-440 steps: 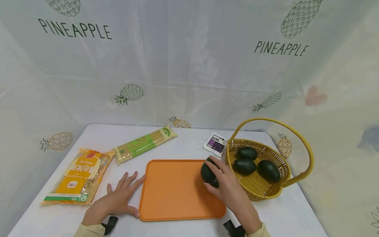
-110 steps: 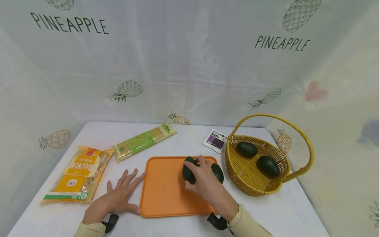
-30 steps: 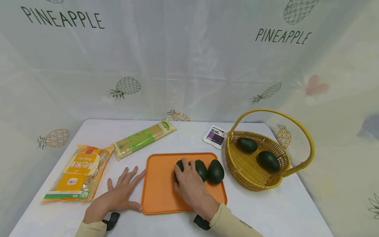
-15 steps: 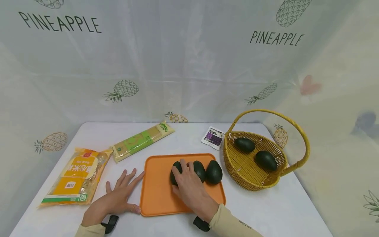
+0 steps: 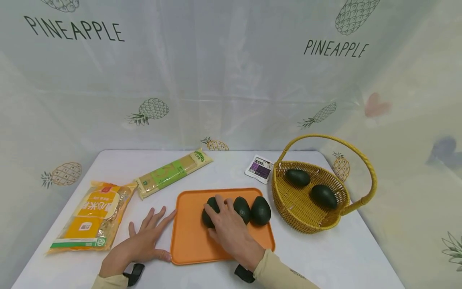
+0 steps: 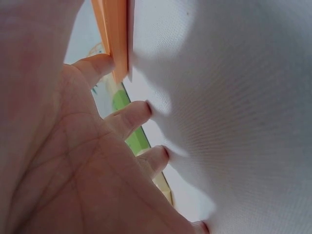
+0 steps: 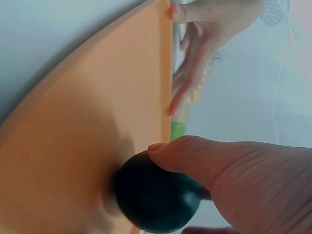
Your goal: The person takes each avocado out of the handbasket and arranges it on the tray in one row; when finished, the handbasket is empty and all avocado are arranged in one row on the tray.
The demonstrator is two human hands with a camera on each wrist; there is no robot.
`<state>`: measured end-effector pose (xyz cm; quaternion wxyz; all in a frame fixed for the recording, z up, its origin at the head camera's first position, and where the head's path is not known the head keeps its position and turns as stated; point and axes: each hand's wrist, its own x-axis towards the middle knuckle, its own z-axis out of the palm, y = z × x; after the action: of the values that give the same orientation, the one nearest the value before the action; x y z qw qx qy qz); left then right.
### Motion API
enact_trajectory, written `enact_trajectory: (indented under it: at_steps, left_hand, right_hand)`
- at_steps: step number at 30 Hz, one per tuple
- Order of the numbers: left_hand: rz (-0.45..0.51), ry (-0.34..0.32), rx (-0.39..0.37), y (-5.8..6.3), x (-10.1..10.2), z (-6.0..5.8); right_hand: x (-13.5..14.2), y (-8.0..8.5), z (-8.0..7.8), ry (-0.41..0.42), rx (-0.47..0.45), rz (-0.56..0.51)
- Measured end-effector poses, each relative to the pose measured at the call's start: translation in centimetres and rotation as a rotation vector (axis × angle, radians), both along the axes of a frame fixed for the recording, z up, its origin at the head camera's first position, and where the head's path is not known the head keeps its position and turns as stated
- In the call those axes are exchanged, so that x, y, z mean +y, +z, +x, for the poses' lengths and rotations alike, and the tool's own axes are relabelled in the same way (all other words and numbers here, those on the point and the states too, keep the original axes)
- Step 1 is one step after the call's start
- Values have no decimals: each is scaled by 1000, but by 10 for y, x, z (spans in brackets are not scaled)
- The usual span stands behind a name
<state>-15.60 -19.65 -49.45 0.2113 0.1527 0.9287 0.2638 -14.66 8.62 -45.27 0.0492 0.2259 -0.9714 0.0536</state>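
In the head view my right hand (image 5: 231, 228) grips a dark green avocado (image 5: 209, 218) over the middle of the orange tray (image 5: 191, 245). The right wrist view shows my thumb curled against this avocado (image 7: 153, 197), close over the tray surface. Two other avocados sit side by side at the tray's right, one (image 5: 242, 208) partly behind my hand, the other (image 5: 260, 210) near the right edge. My left hand (image 5: 142, 241) is spread flat on the white table, thumb and index fingertips touching the tray's left rim. In the left wrist view its palm (image 6: 83, 170) faces the camera.
A yellow wicker basket (image 5: 294, 214) with a tall handle stands right of the tray, holding two avocados (image 5: 323, 196). A small purple-and-white packet (image 5: 259, 168) lies beside it. Behind the tray is a green noodle packet (image 5: 173, 172); an orange food bag (image 5: 92, 216) lies at left.
Since the first frame, avocados in the basket have dropped from three to two, and two rest on the tray. In the last half second my right hand has shifted the gripped avocado slightly left.
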Motion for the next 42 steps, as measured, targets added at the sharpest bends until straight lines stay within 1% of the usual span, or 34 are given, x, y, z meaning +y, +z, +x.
enact_trajectory:
  at_steps: [3,8,10,14,18,22,27,33,42]
  left_hand:
    - [0,-4,0,0,0,0]
    - [-1,-5,1,0,0,-1]
    - [0,-4,-2,-1,0,-1]
    - [2,-4,-8,-2,0,0]
    - [-2,-5,-7,-2,1,0]
    - [-6,-2,-7,-2,1,-1]
    - [-6,1,-11,0,1,-1]
    - [-9,-3,-7,-2,1,-1]
    - [-3,-4,0,-2,1,0]
  right_hand:
    - [0,-3,-1,9,-1,-2]
    - [1,-4,-5,48,37,7]
    - [2,-4,-6,73,27,14]
    - [1,-7,-7,104,-33,51]
    - [1,-6,-6,94,-58,94]
    - [4,-3,-5,78,-29,118]
    - [7,-4,-5,73,17,146]
    - [6,-5,-4,69,25,169]
    - [6,-4,-3,67,3,113]
